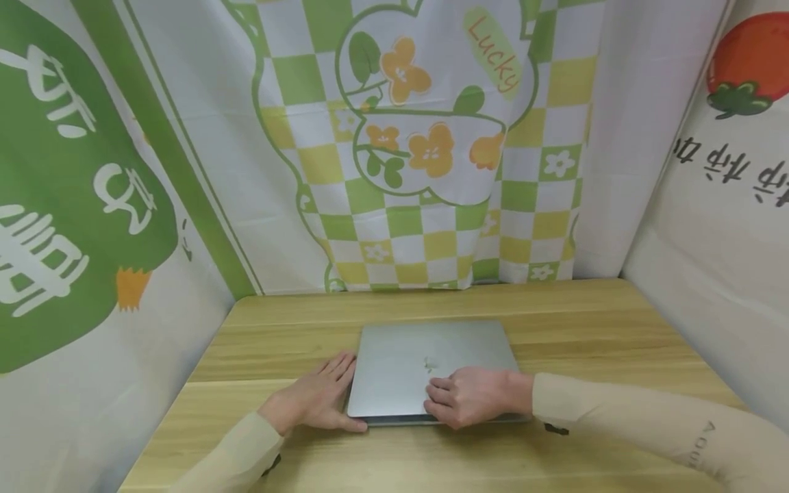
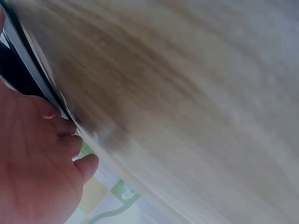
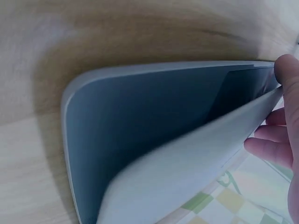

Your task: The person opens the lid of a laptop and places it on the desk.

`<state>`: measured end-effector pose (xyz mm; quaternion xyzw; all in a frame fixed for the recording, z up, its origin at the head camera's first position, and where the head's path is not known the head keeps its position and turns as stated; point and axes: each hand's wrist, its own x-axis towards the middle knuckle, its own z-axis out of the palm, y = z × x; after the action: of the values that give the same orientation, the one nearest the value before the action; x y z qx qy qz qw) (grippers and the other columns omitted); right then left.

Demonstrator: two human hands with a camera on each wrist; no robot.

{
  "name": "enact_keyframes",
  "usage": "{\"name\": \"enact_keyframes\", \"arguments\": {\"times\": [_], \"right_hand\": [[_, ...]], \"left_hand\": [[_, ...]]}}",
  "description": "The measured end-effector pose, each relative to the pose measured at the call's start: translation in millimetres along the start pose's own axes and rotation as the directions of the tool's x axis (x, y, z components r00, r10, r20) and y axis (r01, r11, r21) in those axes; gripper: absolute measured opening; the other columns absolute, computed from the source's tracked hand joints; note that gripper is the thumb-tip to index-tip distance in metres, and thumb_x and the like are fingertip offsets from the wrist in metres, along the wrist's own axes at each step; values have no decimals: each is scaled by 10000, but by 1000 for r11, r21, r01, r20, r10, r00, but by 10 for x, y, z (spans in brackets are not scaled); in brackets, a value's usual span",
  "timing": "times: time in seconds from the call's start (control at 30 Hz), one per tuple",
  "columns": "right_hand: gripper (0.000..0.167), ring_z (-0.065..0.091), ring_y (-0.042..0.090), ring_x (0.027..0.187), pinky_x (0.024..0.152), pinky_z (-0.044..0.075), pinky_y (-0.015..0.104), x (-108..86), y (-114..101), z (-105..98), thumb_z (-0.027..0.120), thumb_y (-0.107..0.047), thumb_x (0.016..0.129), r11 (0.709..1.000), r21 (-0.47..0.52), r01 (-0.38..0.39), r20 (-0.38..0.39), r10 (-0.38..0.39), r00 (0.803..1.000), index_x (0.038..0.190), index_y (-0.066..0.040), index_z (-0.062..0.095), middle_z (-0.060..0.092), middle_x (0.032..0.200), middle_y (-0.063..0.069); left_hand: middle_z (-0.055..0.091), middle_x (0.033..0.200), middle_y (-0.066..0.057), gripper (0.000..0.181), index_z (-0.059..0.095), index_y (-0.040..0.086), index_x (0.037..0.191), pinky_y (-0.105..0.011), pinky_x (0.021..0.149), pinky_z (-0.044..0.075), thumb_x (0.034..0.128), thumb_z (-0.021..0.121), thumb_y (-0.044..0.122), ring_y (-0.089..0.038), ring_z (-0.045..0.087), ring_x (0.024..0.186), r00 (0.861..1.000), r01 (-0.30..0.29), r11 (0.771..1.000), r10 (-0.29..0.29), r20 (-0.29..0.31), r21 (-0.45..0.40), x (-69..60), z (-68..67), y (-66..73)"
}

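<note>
A silver laptop [image 1: 394, 363] lies on the wooden table with its lid slightly raised at the front edge. My right hand [image 1: 471, 397] pinches the front edge of the lid near its middle; in the right wrist view the thumb and fingers of the right hand [image 3: 285, 116] are at the lid's edge, and a narrow gap shows between the lid [image 3: 196, 154] and the dark base [image 3: 140, 116]. My left hand [image 1: 317, 397] rests against the laptop's left side, fingers straight and thumb at the front left corner. The left wrist view shows the left hand [image 2: 39, 158] beside the laptop's edge [image 2: 35, 70].
The wooden table [image 1: 277, 308] extends around the laptop. Behind it hangs a green, yellow and white checked cloth [image 1: 425, 246], with printed cloths at the left [image 1: 61, 205] and right [image 1: 715, 246].
</note>
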<state>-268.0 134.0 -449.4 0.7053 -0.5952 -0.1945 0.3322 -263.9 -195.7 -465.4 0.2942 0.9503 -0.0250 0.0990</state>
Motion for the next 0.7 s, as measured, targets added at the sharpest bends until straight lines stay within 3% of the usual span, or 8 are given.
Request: {"name": "enact_keyframes", "arguments": {"times": [0.33,0.7], "right_hand": [[291,721,110,876,691,600,197,3,62,-55,388,-194,985,997,63,-41,-30,43,999,994,-107,666,717,907,-12],[298,711,90,889,686,592,177,4,146,-156,365,-161,985,998,54,-35,-13,36,999,993,-108,658,715,931,-19]], "left_hand": [[127,1630,-227,1298,159,-23,1549,-502,1222,243,699,537,881,-367,151,1518,1000,-16,999,16,-1,-41,5,-56,20],[144,1615,-260,1329,140,-32,1548,-498,1217,258,674,598,859,-388,167,1509,999,-50,997,50,-4,-51,28,-93,24]]}}
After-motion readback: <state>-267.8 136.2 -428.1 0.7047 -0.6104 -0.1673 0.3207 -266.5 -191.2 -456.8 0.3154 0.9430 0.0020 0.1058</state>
